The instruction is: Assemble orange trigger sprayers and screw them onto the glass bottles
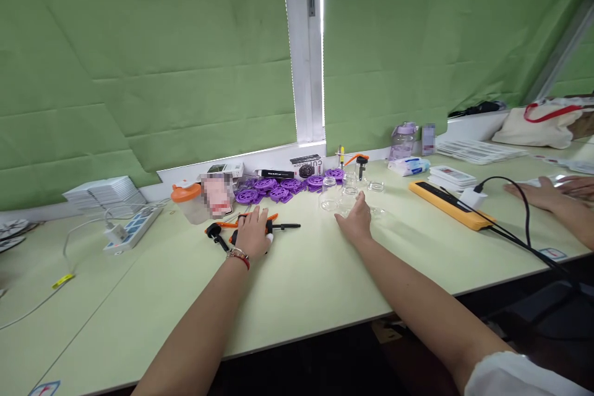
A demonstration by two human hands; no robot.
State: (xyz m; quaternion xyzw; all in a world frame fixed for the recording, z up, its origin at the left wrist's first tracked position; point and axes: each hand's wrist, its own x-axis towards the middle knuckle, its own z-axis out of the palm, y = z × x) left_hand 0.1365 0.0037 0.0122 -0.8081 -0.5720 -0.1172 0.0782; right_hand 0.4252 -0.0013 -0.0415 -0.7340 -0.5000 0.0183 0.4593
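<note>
My left hand (253, 235) rests over several black-and-orange trigger-like parts, its fingers stretched forward and a little apart. Beside it lie a black part with a round cap (214, 231) and a thin black stem (288, 226). Whether the palm grips anything is hidden. My right hand (357, 219) is at the clear glass vessels, thumb and fingers apart. One glass vessel (329, 195) stands left of the fingertips and another, with a ring-shaped rim (375, 186), is to their right. Contact with the glass cannot be made out. Behind them is another black-and-orange part (361, 164).
Purple wheel-like pieces (281, 192) lie along the back, near an orange-lidded cup (188, 201). A power strip (134, 229) lies left. Right are a yellow-and-black power strip (450, 205) with cables, white panels (452, 177) and another person's hands (541, 193).
</note>
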